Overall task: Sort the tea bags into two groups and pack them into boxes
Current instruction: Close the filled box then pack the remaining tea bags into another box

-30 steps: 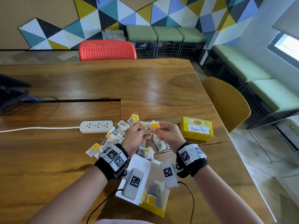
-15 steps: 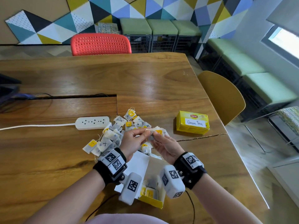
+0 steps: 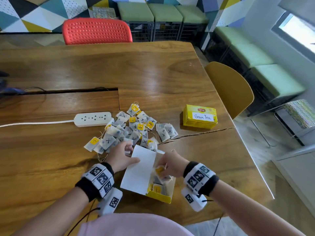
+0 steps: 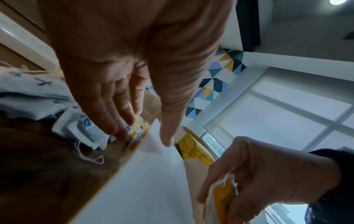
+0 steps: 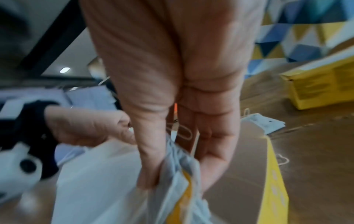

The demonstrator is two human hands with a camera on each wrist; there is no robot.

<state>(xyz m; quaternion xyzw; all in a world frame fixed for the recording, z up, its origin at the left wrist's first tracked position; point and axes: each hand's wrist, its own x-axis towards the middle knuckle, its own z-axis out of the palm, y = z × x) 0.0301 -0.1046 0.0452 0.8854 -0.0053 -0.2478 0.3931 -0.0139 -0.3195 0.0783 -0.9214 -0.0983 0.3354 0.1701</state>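
The right hand (image 3: 172, 165) pinches a tea bag (image 3: 159, 172) over the open box (image 3: 158, 196); the left hand (image 3: 121, 158) grips its white lid (image 3: 139, 171), fingers behind, thumb in front.

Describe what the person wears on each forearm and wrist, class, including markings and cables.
Both forearms are bare. The left hand and right hand each have a black wristband bearing white blocks printed with black square codes. A white camera unit hangs under each wrist, also code-marked, with a thin black cable.
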